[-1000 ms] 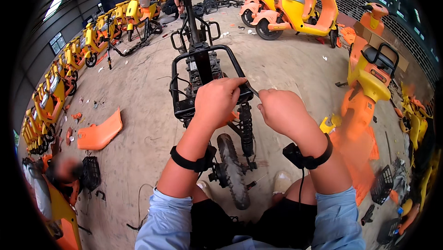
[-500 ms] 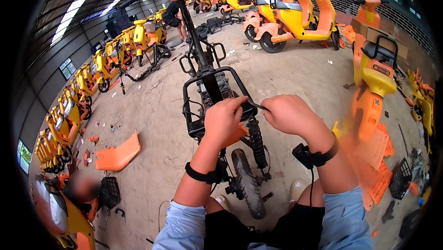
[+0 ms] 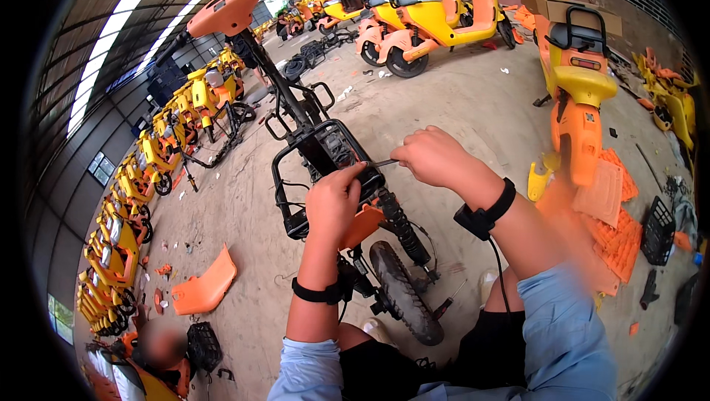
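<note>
The right hand (image 3: 433, 155) is closed around one end of a thin, dark, metal-looking tool (image 3: 384, 163), which points left toward the near right corner of a black tubular metal rack (image 3: 297, 225). The left hand (image 3: 333, 205) rests at that corner, forefinger stretched along to the tool's far end and the other fingers curled under; whether it pinches anything is hidden.

If the tool's tip is poorly seated, a hard push could make it slip, driving the right hand's knuckles into the rack or jabbing the left forefinger. What the tip meets cannot be made out.

Just below the rack are an orange plastic panel (image 3: 362, 225) and a black coil-spring shock absorber (image 3: 403, 227), with a worn black-tyred wheel (image 3: 405, 294) beneath. Uneven force might roll or tip this stripped scooter, as no stand can be made out. A loose black cable (image 3: 499, 271) hangs from the right wrist's black strap (image 3: 484, 212) and could snag.

Farther out, a curved orange plastic panel (image 3: 205, 282) lies on the grey concrete floor (image 3: 251, 216), where a backward step could trip on scattered parts; yellow-and-orange scooters (image 3: 436, 31) stand beyond.
</note>
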The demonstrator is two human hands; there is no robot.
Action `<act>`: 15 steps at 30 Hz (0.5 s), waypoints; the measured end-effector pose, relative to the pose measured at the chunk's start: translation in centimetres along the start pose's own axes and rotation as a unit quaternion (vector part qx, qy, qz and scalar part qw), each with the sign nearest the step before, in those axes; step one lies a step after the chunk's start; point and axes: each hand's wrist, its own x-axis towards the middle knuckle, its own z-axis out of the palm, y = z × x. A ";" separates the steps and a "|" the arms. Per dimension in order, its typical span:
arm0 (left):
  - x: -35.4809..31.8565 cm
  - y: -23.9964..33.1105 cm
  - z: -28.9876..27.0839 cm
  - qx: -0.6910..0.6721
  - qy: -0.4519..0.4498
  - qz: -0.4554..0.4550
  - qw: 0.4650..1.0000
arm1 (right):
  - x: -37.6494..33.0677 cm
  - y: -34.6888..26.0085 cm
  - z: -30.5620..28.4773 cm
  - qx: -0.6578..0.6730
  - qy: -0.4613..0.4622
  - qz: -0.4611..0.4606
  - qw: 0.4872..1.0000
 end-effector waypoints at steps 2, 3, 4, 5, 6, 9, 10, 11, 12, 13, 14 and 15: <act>0.2 0.5 0.0 -0.006 -0.007 -0.003 1.000 | -0.6 -1.2 -1.2 0.031 -0.066 0.045 0.996; 0.3 0.6 0.0 -0.009 -0.008 -0.006 1.000 | -0.8 -2.1 -2.1 0.046 -0.099 0.065 0.992; 0.2 0.3 0.1 -0.006 -0.004 -0.003 1.000 | -0.8 -3.2 -3.1 0.037 -0.123 0.053 0.990; 0.0 0.0 0.2 -0.005 -0.006 -0.010 1.000 | -1.0 -4.6 -3.8 0.031 -0.147 0.040 0.988; 0.0 0.0 0.2 -0.004 -0.006 -0.013 1.000 | -1.1 -5.7 -4.2 0.023 -0.169 0.029 0.985; 0.2 0.4 0.4 -0.007 -0.003 -0.017 1.000 | -1.7 -9.1 -3.3 0.019 -0.104 0.051 0.993; 0.2 0.5 0.6 -0.008 -0.001 -0.012 1.000 | -1.9 -10.1 -3.4 0.009 -0.117 0.058 0.991; 0.5 0.4 0.5 -0.005 0.001 -0.004 1.000 | -1.8 -11.1 -3.9 0.000 -0.125 0.065 0.990; 0.4 0.2 0.5 -0.002 -0.006 -0.004 1.000 | -1.7 -12.0 -4.5 -0.007 -0.113 0.069 0.991; 0.3 0.0 0.3 0.003 -0.008 -0.006 1.000 | -1.5 -11.9 -4.5 0.003 -0.102 0.065 0.993; 0.2 0.1 0.2 0.003 -0.004 -0.011 1.000 | -1.3 -11.6 -4.6 0.006 -0.095 0.057 0.994; 0.1 0.2 0.2 0.002 0.000 -0.016 1.000 | -1.2 -11.3 -4.7 0.008 -0.089 0.050 0.995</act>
